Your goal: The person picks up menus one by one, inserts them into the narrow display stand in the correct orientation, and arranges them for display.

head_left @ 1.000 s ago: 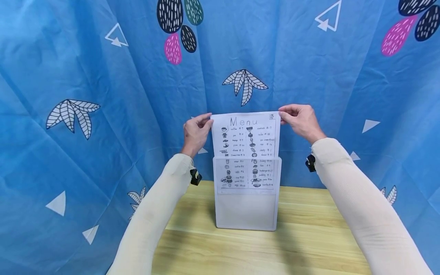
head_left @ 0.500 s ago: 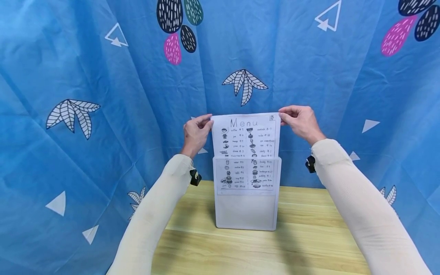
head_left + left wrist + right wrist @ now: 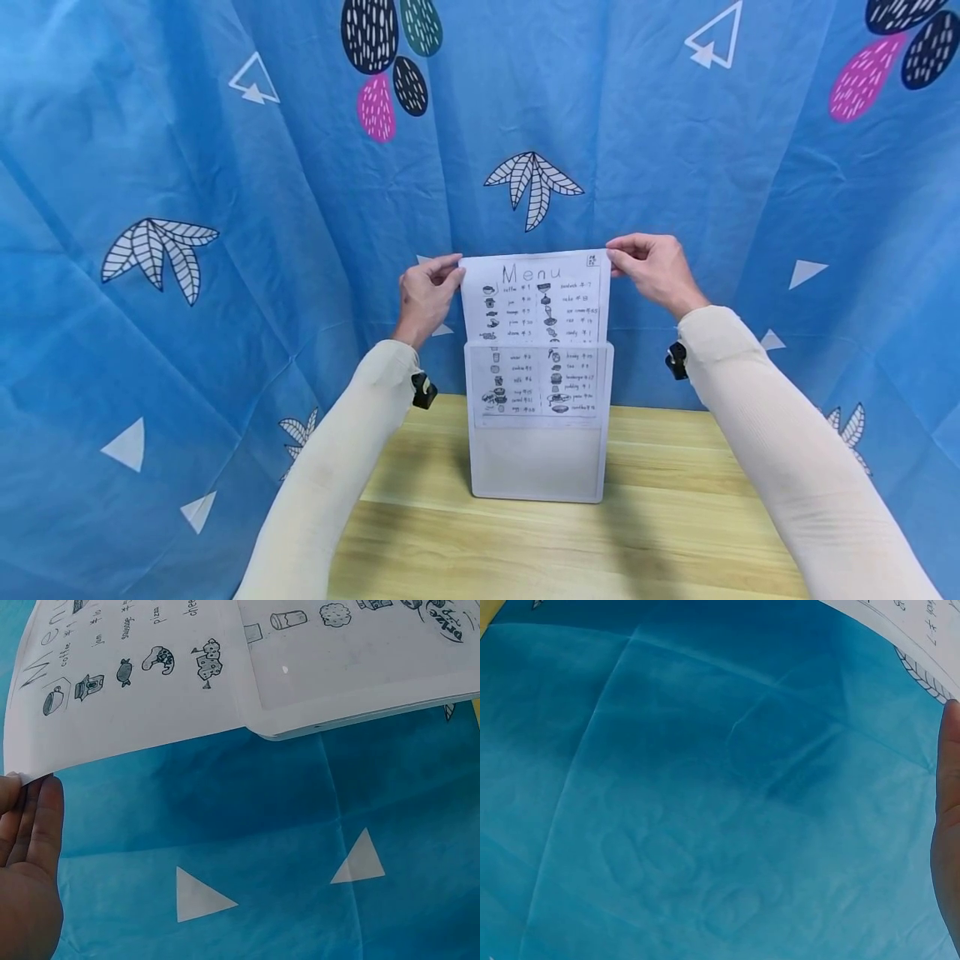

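Observation:
A white paper menu (image 3: 532, 304), with handwritten items and small drawings, stands upright, its lower half inside a clear-fronted sign holder (image 3: 537, 462). My left hand (image 3: 426, 298) pinches the menu's top left corner between thumb and fingers. At the top right corner, my right hand (image 3: 654, 271) pinches the paper the same way. In the left wrist view the menu (image 3: 142, 682) runs into the holder's rounded corner (image 3: 274, 724), with the left hand (image 3: 30, 855) at the paper's corner. Only an edge of the right hand (image 3: 949, 817) shows in the right wrist view.
The holder stands on a light wood-grain table (image 3: 675, 483). A blue patterned curtain (image 3: 337, 208) hangs close behind and along both sides. A small black device (image 3: 423, 390) sits at the left wrist and another black device (image 3: 677, 360) at the right.
Both hands have moved slightly down with the menu, and its lower edge sits a little deeper in the holder. The holder has stayed in place.

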